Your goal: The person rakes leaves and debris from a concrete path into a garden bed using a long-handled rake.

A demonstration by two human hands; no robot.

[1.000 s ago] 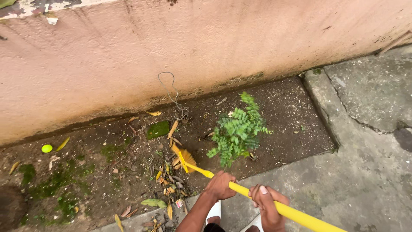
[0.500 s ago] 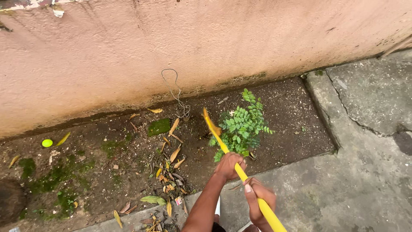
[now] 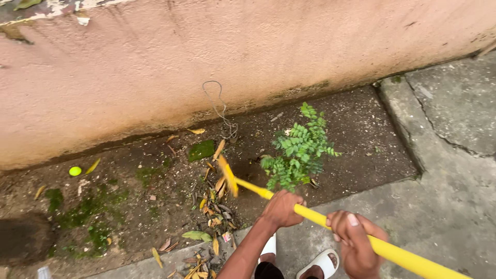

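I hold a broom by its long yellow handle (image 3: 315, 217) with both hands. My left hand (image 3: 281, 208) grips it further down, near the soil's edge. My right hand (image 3: 355, 243) grips it higher up, over the concrete. The blurred yellow-orange broom head (image 3: 227, 175) is down on the soil, beside a heap of dry yellow and brown leaves (image 3: 213, 206). A small green leafy plant (image 3: 299, 150) grows just right of the broom head.
A pink plastered wall (image 3: 248, 51) bounds the soil strip at the back, with a bent wire (image 3: 219, 106) sticking up at its foot. A small green ball (image 3: 75, 171) lies at left. Cracked concrete paving (image 3: 444, 196) runs right and front. My white sandals (image 3: 320, 261) are below.
The broom head swung from the leaf heap up towards the plant, then back down left onto the soil. My hands followed the handle, and the view shifted slightly.
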